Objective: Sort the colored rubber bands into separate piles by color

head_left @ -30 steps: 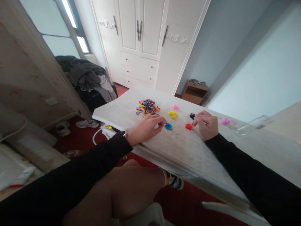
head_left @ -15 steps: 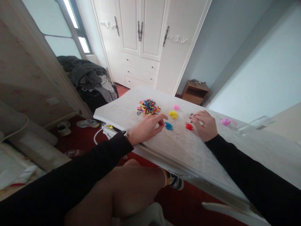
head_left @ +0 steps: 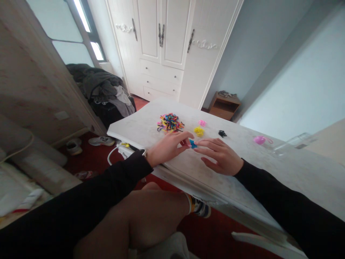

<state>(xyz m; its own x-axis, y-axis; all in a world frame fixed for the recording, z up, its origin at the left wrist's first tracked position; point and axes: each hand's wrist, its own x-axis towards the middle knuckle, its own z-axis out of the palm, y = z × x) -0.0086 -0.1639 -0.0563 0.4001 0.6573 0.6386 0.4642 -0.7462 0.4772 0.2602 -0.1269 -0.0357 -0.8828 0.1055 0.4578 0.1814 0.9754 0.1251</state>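
A small pile of blue elastic bands [head_left: 192, 144] lies on the white table [head_left: 185, 169] between my two hands. My left hand [head_left: 169, 146] is at its left side with thumb and fingertips drawn together; whatever they hold is too small to make out. From the right, my right hand [head_left: 219, 154] reaches over with its fingers stretched out, their tips touching the blue bands. Beyond the hands are a yellow pile of bands [head_left: 198, 131], a pink pile [head_left: 202, 123] and a black pile [head_left: 222, 133]. The red pile is out of sight, in the area my right hand covers.
A larger mixed-colour heap of bands [head_left: 170, 122] lies beyond my left hand. Farther right on the table are a pink-purple object [head_left: 259, 140] and a clear glass container [head_left: 292, 143] on its side. A white cable [head_left: 110, 154] hangs at the table's left edge.
My right hand has moved left and nearer to me, from beside the red and black piles to the blue one, and its fingers have straightened. The black pile is uncovered; the red one is hidden.
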